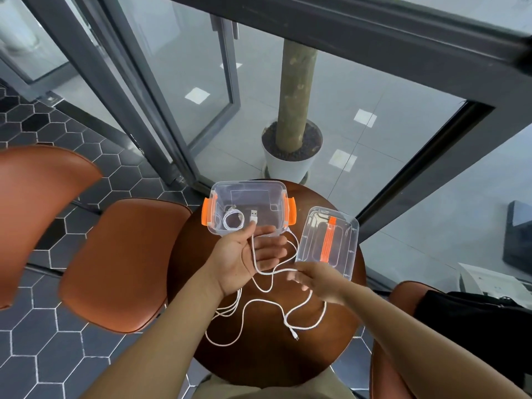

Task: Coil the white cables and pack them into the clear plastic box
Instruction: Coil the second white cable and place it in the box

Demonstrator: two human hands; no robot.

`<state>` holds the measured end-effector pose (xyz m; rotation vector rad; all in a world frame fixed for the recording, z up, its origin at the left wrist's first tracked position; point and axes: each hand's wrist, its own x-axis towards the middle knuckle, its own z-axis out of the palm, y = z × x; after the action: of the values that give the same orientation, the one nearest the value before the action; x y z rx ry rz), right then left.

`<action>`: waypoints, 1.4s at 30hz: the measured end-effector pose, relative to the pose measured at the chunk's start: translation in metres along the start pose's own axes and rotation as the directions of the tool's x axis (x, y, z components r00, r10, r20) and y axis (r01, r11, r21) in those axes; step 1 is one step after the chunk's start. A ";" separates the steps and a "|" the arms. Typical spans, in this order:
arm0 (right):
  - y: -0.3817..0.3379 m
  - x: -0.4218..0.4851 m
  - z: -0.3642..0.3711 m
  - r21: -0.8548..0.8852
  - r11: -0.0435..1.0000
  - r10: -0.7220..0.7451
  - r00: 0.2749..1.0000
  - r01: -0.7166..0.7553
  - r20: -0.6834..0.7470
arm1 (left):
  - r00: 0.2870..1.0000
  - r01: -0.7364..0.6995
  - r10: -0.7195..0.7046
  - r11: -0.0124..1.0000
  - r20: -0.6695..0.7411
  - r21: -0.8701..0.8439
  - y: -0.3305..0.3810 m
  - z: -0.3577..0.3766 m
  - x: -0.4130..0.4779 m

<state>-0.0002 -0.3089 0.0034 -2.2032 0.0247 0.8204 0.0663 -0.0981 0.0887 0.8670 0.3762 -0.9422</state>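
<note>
A clear plastic box (276, 194) with orange latches stands open at the far edge of the round brown table (259, 358). One coiled white cable (233, 219) lies inside it at the left. My left hand (244, 254) is palm up just in front of the box, thumb pinching a white cable (259, 306) near its USB plug (253, 216), which points up over the box. My right hand (318, 280) grips the same cable further along. The rest of it, and more white cable, lies in loose loops on the table.
The clear lid (313, 240) with an orange handle lies right of the box. Orange-brown chairs (121, 260) stand at the left and lower right. A white plant pot (290, 156) with a trunk stands behind the table, before glass panels.
</note>
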 end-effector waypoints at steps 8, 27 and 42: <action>-0.014 0.005 -0.054 0.454 0.890 -0.013 0.991 -0.049 0.133 | 0.998 0.056 -0.069 0.791 -0.003 0.609 -0.004 -0.002 -0.011; -0.110 -0.010 -0.047 0.305 0.952 0.078 0.935 0.034 -0.347 | 0.931 -0.186 0.268 0.931 -0.246 0.313 -0.015 0.006 0.015; -0.104 -0.022 -0.006 0.142 0.962 -0.129 0.849 0.232 -0.512 | 0.973 -0.222 0.197 0.945 -0.123 -0.241 0.004 0.020 0.013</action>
<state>0.0133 -0.2450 0.0868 -2.1271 0.1435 0.1165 0.0756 -0.1196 0.0952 0.7034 0.4676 -0.6389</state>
